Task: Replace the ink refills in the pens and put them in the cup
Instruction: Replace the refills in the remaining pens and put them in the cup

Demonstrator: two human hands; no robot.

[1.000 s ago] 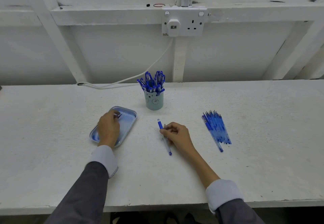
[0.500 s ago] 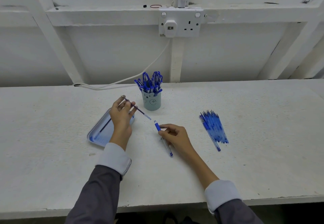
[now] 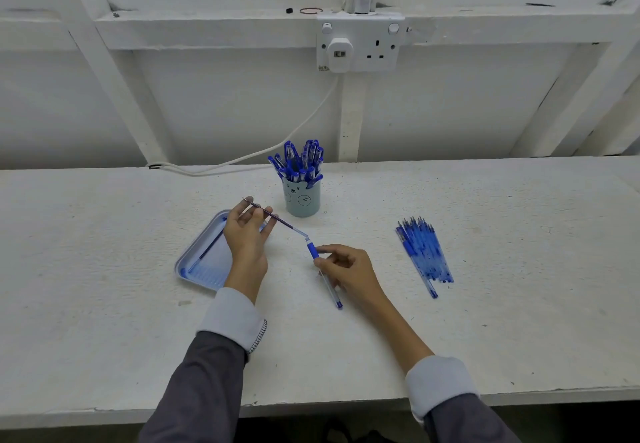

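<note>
The cup (image 3: 302,200), packed with blue pens (image 3: 299,162), stood on the white table (image 3: 485,321). Just front-left of the cup, the left hand (image 3: 247,238) pinched a thin dark refill (image 3: 273,217) between thumb and fingers, its clear end slanting down to the tip of a pen (image 3: 312,250). That pen lay in front of the cup, pinched at its blue grip by the right hand (image 3: 346,269). The tray (image 3: 194,262) sat further front-left of the cup, another refill (image 3: 207,250) lying in it. A heap of blue pens (image 3: 424,252) lay well right of the cup
</note>
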